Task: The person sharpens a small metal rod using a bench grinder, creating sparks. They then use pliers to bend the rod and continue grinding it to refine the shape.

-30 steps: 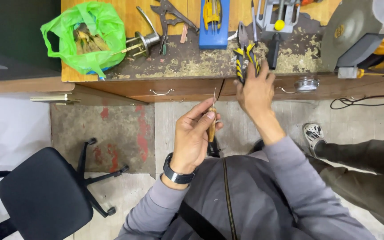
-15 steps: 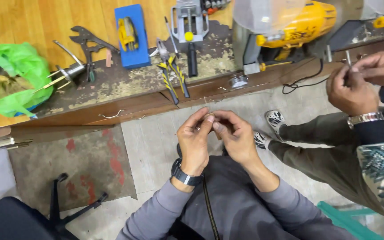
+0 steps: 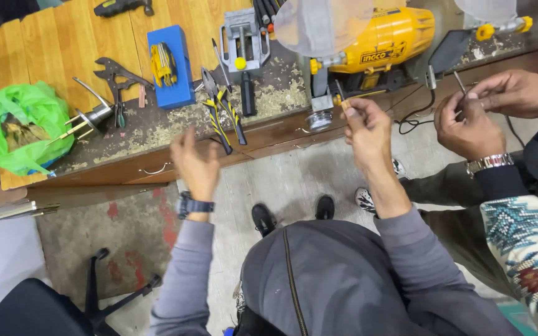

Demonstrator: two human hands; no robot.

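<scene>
**A:** Right hand (image 3: pixel 365 127) raised level with the counter's front edge, thumb and forefinger pinched shut on a thin rod (image 3: pixel 342 93). Please check the rod's axis.

**B:** Checked. Its long axis runs up and slightly left from the fingertips, tilted towards the yellow grinder (image 3: pixel 378 40). Only a short length shows above the pinch; the tip is dark and too small to read.

**A:** Left hand (image 3: pixel 195 163)?

**B:** Empty, fingers loosely spread and half curled, palm turned inward, dark watch (image 3: pixel 194 205) on the wrist. It hangs in front of the counter (image 3: pixel 63 43), just below the yellow-handled pliers (image 3: pixel 222 118).

**A:** Which hand is nearer the rod?

**B:** The right one, since it holds the rod. The left is well apart, off to the rod's left, with bare floor and two black shoes (image 3: pixel 294 214) showing between the arms.

**A:** Change against the frame half a second ago?

**B:** Then both hands met at the middle, fingertips together over the lap. Now they are separated: the right has gone up and to the right with the rod, and the left has swung out left and opened.

**A:** Further out?

**B:** A second person's hands (image 3: pixel 490 109) at far right hold their own thin piece. Blue case (image 3: pixel 169 68), grey vise (image 3: pixel 244 37) and green bag (image 3: pixel 20 124) sit on the counter.
</scene>
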